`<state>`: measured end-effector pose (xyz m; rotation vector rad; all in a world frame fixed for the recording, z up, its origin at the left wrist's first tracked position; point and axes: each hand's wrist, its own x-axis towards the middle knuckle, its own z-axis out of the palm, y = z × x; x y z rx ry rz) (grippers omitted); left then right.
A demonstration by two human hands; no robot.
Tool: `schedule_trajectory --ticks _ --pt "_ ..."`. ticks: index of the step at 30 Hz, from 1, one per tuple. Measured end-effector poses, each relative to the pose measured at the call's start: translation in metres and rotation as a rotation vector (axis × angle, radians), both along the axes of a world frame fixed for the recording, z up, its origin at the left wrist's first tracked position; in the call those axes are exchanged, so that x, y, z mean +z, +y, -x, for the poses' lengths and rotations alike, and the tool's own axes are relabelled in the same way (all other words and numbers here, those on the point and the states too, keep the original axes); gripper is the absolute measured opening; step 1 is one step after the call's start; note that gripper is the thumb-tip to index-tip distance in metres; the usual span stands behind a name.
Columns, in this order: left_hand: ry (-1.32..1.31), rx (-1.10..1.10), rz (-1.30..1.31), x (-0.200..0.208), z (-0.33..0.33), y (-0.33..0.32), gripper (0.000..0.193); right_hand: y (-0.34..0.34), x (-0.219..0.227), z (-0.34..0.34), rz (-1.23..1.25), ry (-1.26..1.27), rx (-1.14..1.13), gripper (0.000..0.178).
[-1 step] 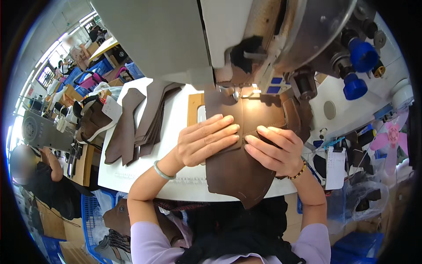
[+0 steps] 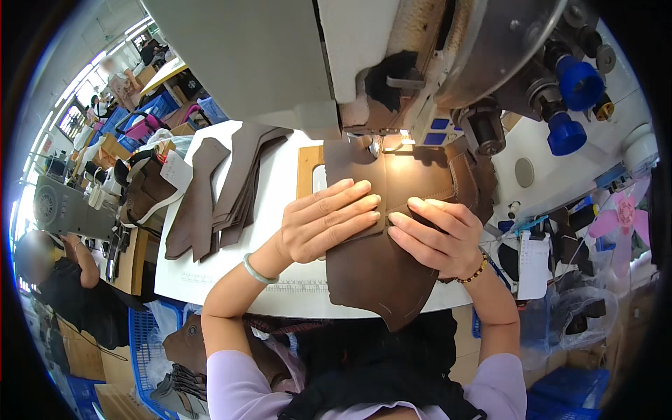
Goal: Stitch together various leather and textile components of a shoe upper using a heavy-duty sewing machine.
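The left hand (image 2: 315,224) lies flat, fingers straight and together, on the brown leather piece (image 2: 378,280); the right hand (image 2: 444,234) presses it with bent fingertips, its thumb hidden, so I cannot tell whether it pinches. The leather runs lengthwise from under the sewing machine (image 2: 245,63) toward the person, passing beneath both hands; the left fingertips are nearer the machine's lit needle area. To the machine's near left, cut leather strips (image 2: 241,189) lie on the white counter (image 2: 175,280). Hands and leather hold practically the same places as in the earlier frame.
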<state>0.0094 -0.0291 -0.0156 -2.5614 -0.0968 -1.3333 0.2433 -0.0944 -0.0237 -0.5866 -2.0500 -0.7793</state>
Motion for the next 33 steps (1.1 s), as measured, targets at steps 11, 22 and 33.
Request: schedule_trajectory --ticks 11,22,33 --pt "-0.028 -0.012 0.046 0.0015 -0.0015 -0.0004 0.019 0.0031 -0.0022 0.0009 -0.04 0.04 0.023 0.016" --pt "-0.059 -0.023 0.06 -0.004 0.0014 0.0021 0.019 -0.0005 -0.0002 0.0018 0.036 0.022 0.033 0.018" --pt "-0.08 -0.035 0.061 0.0001 -0.0013 -0.0001 0.02 0.0009 -0.0015 0.0012 0.01 0.034 0.005 0.019"
